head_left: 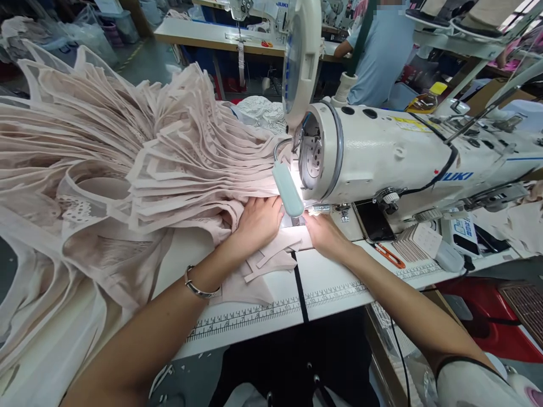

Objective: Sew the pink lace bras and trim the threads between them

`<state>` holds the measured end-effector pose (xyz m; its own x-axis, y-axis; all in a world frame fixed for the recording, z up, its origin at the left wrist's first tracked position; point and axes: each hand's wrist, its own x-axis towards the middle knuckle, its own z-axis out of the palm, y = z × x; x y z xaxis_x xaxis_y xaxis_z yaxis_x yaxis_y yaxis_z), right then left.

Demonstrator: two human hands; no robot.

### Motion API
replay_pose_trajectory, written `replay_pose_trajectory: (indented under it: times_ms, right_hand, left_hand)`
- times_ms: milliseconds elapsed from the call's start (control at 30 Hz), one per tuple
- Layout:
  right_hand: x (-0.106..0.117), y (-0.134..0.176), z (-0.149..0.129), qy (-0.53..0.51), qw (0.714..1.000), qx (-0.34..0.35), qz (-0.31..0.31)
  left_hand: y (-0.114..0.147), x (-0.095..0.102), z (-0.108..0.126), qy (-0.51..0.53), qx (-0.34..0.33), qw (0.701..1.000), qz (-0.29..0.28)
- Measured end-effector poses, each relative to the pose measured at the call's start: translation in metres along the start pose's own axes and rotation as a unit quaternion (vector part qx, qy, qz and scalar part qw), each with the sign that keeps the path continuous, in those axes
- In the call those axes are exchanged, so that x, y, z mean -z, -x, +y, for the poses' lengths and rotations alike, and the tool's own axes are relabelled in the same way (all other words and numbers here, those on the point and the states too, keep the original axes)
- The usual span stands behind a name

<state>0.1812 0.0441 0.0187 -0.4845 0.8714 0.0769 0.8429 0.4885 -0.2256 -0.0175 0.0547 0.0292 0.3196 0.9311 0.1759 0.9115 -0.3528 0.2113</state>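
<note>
My left hand [259, 221] lies on beige garment fabric just left of the sewing machine [382, 152], fingers stretched out and flat. Close to the needle area, my right hand [326, 236] has its fingers drawn together at the edge of a beige fabric piece [275, 257]. A pale green lamp head [288, 189] hides the needle and some of the fingertips. Loose strips of the same cloth hang over the table below my left hand. To the left rises a big layered pile of beige bras [169, 147], joined to the fabric at the machine.
Right of the machine bed lie a dark phone [375, 220], an orange cutter [389, 255] and stacked fabric pieces [418, 242]. A printed ruler [254, 314] runs along the table's front edge. Behind, a person in light blue [382, 53] sits near another sewing table [199, 33].
</note>
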Motion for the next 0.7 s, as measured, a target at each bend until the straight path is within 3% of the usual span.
replay_pose_trajectory:
  times_ms: [100,167,233,300,367,467,533,600,700]
  right_hand:
    - [0.001,0.006,-0.006,0.011,0.990,0.121,0.070]
    - [0.002,0.012,-0.014,0.008,0.972,0.228,0.055]
    - [0.003,0.017,-0.022,-0.014,0.964,0.265,0.031]
    - [0.004,0.022,-0.028,-0.080,0.972,0.217,0.049]
    - [0.007,0.026,-0.030,-0.187,0.976,0.098,0.058]
    - [0.013,0.027,-0.030,-0.330,0.936,-0.110,-0.045]
    - [0.017,0.024,-0.029,-0.359,0.908,-0.172,-0.133]
    - [0.021,0.019,-0.024,-0.298,0.926,-0.175,-0.151]
    - [0.028,0.008,-0.003,-0.032,0.985,-0.163,-0.035]
  left_hand:
    - [0.004,0.010,0.004,-0.024,0.005,1.000,-0.005]
    - [0.017,0.023,0.008,-0.064,-0.035,0.997,-0.021]
    - [0.039,0.038,0.010,-0.103,-0.086,0.990,-0.050]
    - [0.064,0.052,0.008,-0.116,-0.097,0.985,-0.086]
    - [0.085,0.061,0.004,-0.118,-0.096,0.979,-0.133]
    - [0.096,0.064,0.004,-0.073,-0.122,0.971,-0.191]
    - [0.090,0.057,0.007,-0.040,-0.167,0.971,-0.167]
    - [0.080,0.044,0.011,-0.037,-0.230,0.967,-0.107]
    - [0.069,0.026,0.014,-0.106,-0.246,0.961,-0.062]
